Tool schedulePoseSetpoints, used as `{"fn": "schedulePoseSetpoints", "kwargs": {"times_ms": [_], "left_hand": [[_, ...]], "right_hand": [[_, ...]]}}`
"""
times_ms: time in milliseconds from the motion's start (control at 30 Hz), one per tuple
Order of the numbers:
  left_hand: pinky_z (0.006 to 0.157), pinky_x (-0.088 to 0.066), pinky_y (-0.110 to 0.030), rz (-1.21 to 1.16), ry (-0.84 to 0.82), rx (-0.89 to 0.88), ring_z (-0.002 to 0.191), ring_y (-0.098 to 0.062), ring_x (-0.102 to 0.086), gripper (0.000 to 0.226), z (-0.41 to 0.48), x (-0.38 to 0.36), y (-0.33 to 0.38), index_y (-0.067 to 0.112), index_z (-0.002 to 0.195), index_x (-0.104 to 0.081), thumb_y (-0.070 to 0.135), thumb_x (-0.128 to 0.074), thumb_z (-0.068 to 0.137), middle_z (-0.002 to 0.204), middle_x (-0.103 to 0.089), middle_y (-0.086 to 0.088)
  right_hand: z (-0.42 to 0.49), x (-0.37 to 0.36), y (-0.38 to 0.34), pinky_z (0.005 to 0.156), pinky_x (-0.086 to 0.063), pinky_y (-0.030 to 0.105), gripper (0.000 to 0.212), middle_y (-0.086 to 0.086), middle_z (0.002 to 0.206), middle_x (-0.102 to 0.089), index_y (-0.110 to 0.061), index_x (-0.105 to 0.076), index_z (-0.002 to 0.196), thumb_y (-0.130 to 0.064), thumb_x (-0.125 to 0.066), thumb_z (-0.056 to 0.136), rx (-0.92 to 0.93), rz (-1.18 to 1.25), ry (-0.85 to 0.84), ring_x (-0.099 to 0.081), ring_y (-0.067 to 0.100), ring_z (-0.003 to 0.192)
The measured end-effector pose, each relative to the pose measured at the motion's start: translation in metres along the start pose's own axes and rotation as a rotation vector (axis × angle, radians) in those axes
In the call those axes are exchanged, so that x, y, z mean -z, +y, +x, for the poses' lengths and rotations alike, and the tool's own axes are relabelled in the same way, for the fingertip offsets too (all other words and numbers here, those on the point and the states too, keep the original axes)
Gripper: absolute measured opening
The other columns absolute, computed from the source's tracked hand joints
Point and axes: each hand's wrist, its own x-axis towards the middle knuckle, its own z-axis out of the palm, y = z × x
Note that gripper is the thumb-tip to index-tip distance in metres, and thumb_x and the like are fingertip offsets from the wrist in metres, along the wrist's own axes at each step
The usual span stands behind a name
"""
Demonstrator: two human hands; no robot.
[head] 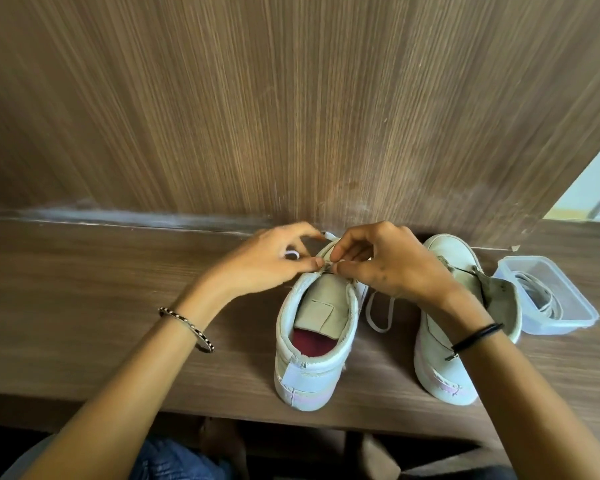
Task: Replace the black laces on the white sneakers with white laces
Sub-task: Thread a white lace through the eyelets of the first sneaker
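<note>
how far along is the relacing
Done: no black laces show on either sneaker. In hand: left hand and right hand pinch a white lace at the left sneaker's eyelets. To do: the right sneaker shows no lace; a spare lace lies in the container.

On a brown wood-grain shelf (84, 306), the left hand (267, 261) and right hand (388, 265) meet over a white red-lined sneaker (317, 306), both pinching a thin white lace (380, 329) at its eyelets; a second white sneaker (440, 362) stands just right, and beside it a clear plastic tub (551, 329) of coiled lace (541, 299).
</note>
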Motion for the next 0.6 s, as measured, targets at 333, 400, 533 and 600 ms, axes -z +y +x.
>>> {"fn": "schedulePoseSetpoints", "kwargs": {"times_ms": [333,400,533,600], "left_hand": [[0.085,-0.053,-0.039,0.256,0.162,0.159,0.091,-0.007,-0.063,0.018,-0.019,0.037,0.001,0.044,0.073,-0.077,0.061,-0.076,0.078,0.083,-0.072,0.017],[0.096,-0.052,-0.043,0.210,0.169,0.210,0.100,-0.009,-0.062,0.017,-0.026,0.050,-0.006,0.044,0.073,-0.078,0.061,-0.079,0.074,0.091,-0.073,0.015],[0.093,-0.049,-0.038,0.177,0.218,0.271,0.098,-0.008,-0.059,0.024,-0.040,0.070,-0.025,0.045,0.074,-0.079,0.068,-0.081,0.067,0.078,-0.067,0.024],[0.081,-0.044,-0.033,0.116,0.293,0.280,0.086,-0.007,-0.056,0.022,-0.042,0.073,-0.032,0.040,0.073,-0.079,0.062,-0.082,0.071,0.063,-0.060,0.023]], "right_hand": [[-0.003,0.007,0.002,0.069,-0.045,0.004,0.004,-0.014,0.073,-0.075,-0.023,-0.079,0.087,-0.020,-0.079,0.089,-0.045,0.126,-0.006,-0.068,-0.006,0.074],[0.000,-0.001,0.000,0.070,-0.043,0.002,0.002,-0.016,0.075,-0.075,-0.023,-0.080,0.087,-0.024,-0.079,0.089,-0.049,0.059,-0.040,-0.067,-0.009,0.076],[0.003,-0.011,-0.004,0.076,-0.046,0.004,0.011,-0.016,0.086,-0.077,-0.025,-0.081,0.091,-0.033,-0.075,0.092,-0.040,-0.032,-0.072,-0.067,-0.005,0.089],[0.003,-0.010,-0.005,0.076,-0.046,0.003,0.010,-0.017,0.085,-0.077,-0.024,-0.082,0.092,-0.032,-0.075,0.092,-0.038,-0.035,-0.073,-0.066,-0.007,0.090]]}}
